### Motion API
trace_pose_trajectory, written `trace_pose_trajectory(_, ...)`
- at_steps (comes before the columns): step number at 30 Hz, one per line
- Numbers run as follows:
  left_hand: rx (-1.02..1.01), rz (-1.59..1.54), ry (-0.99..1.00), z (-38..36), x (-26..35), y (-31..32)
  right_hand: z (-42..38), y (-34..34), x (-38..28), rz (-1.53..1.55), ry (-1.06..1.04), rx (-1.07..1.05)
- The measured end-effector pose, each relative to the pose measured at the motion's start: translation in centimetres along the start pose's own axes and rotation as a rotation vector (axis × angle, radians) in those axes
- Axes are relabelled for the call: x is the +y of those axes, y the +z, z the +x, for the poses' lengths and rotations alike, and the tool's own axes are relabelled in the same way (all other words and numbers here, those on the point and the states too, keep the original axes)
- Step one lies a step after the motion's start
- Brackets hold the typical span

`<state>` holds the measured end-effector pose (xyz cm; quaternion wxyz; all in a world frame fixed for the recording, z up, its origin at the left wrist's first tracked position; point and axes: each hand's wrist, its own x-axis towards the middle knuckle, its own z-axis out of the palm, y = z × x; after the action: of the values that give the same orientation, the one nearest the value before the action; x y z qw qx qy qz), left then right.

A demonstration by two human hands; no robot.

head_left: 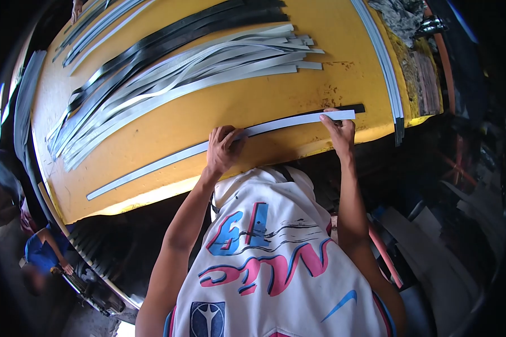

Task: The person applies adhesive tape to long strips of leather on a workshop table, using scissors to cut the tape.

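A long white strip [168,160] lies along the near side of the yellow table [208,123], with a black strip [358,108] partly under it and showing at its right end. My left hand [225,147] is closed around the middle of the white strip, its fingers bent over the top. Near the right end, my right hand [339,132] pinches the white strip, thumb on top and the other fingers partly hidden beneath or behind it.
Beyond lies a loose pile of grey-white strips [168,78], with black strips [208,19] behind. More strips [382,62] hang over the table's right edge. Another person's hand [76,10] shows at the far left edge; a person in blue [42,250] is at lower left.
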<state>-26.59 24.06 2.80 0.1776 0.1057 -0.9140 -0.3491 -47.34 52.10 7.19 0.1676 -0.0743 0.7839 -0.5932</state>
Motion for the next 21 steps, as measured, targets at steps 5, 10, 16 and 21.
trace_pose_trajectory(5, 0.018, -0.009, 0.047, 0.1, 0.0, -0.1, 0.5, 0.0, 0.0, -0.006, 0.027, -0.007)
trace_pose_trajectory(10, 0.008, 0.009, 0.050, 0.2, 0.1, -0.2, 0.6, -0.1, 0.5, 0.003, 0.016, -0.028)
trace_pose_trajectory(16, 0.004, 0.026, 0.053, 0.2, 0.1, -0.2, 0.1, -0.4, 0.6, 0.021, 0.014, -0.029)
trace_pose_trajectory(21, 0.007, 0.026, 0.063, 0.2, 0.0, -0.1, 0.3, -0.4, 1.5, 0.014, 0.004, -0.025)
